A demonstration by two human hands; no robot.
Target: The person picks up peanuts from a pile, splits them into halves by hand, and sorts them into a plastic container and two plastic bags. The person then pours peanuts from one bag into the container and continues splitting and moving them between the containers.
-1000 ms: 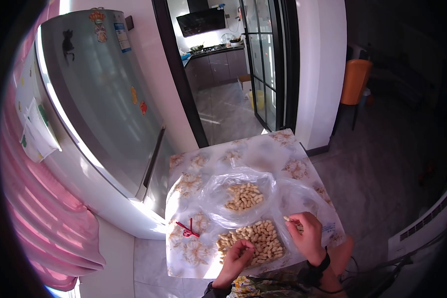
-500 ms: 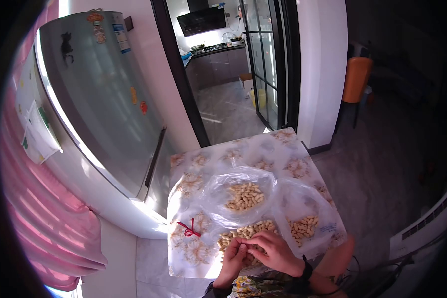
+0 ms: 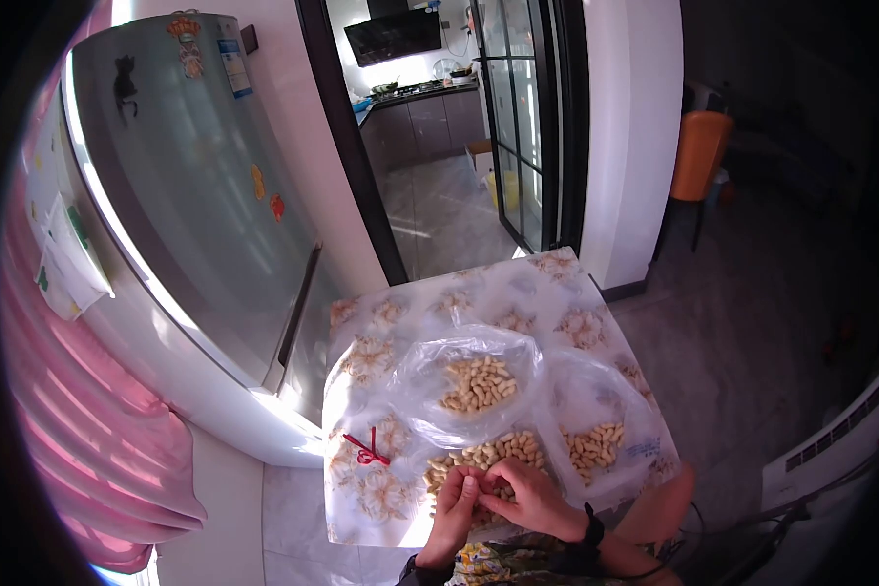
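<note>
Peanuts (image 3: 523, 451) lie in a pile at the bottom centre of the frame, partly covered by the hands. Above them, the left hand (image 3: 454, 505) and right hand (image 3: 532, 500) meet, thumbs and fingers pinched together at the tips; whether something small is held between them cannot be told. A black band (image 3: 593, 527) circles the right wrist.

Just right of the pile, a clear plastic bag (image 3: 596, 386) carries more peanuts, with blue printing (image 3: 643, 450) too small to read. Toward the lower left lies a thin red item (image 3: 367, 450) on the flower-patterned counter (image 3: 391, 503). Farther up, at the counter's middle, a second clear bag (image 3: 422, 376) holds another heap.

Beyond, at upper left, a grey fridge (image 3: 195, 195) bears a blue-and-white label (image 3: 233, 68), its text illegible.
</note>
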